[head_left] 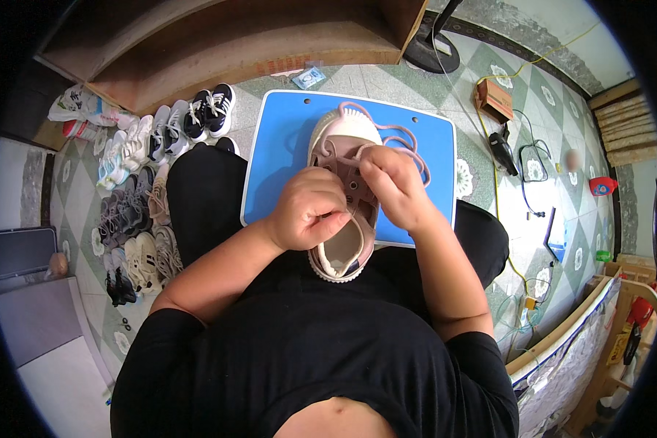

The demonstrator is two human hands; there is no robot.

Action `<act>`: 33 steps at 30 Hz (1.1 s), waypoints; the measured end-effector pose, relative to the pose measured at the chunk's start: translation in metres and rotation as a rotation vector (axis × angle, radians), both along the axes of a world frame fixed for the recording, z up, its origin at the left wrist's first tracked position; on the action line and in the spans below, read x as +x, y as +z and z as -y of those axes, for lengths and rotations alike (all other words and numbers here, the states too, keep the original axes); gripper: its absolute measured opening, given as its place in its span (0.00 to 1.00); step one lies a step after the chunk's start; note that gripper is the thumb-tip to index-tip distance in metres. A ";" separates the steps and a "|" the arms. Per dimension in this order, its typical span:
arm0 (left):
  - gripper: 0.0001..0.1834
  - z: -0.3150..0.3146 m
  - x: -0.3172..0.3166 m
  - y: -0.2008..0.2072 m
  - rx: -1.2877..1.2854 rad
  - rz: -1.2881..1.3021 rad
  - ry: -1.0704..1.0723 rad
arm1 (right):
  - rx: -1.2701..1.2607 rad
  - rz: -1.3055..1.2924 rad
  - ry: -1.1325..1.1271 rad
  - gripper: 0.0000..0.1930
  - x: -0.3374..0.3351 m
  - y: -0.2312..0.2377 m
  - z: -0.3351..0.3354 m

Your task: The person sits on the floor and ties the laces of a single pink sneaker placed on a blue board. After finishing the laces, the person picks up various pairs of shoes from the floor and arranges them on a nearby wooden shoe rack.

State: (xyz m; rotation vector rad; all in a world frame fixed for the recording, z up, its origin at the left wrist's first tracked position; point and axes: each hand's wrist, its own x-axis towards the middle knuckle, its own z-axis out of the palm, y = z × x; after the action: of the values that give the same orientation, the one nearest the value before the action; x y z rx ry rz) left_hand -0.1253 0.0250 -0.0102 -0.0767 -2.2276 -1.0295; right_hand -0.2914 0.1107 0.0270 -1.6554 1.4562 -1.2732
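Observation:
A pink and white sneaker point(343, 131) lies on a blue board point(274, 157) across my lap, its toe pointing away and its heel opening point(341, 250) toward me. A thick pink shoelace point(416, 150) threads the eyelets near the toe and loops loosely to the right. My right hand point(396, 186) is closed in a pinch on the lace over the right eyelet flap. On the left side of the shoe rests my left hand point(308, 208), fingers curled and thumb pointing right; what its fingertips hold is hidden.
Several pairs of shoes point(142, 146) stand in rows on the tiled floor at left. Beyond the board is a wooden cabinet point(255, 58). To the right lie a brown box point(494, 100), a black hair-dryer-shaped device point(502, 151), cables and a red container point(602, 186).

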 end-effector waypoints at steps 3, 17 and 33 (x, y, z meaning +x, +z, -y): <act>0.09 -0.008 -0.006 -0.001 -0.048 -0.062 0.140 | -0.151 0.143 0.200 0.11 0.005 0.013 -0.016; 0.19 -0.023 0.005 0.023 -0.083 -0.141 0.296 | -0.163 -0.306 0.100 0.05 0.025 0.022 -0.029; 0.08 -0.021 -0.020 0.033 0.400 0.226 0.103 | -0.307 0.042 -0.137 0.12 0.003 0.002 -0.018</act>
State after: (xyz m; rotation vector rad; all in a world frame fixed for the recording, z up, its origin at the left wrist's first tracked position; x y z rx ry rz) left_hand -0.1456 0.0463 0.0228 0.3413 -2.1473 -1.4625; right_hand -0.2882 0.1289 0.0295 -1.7308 1.4246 -1.6668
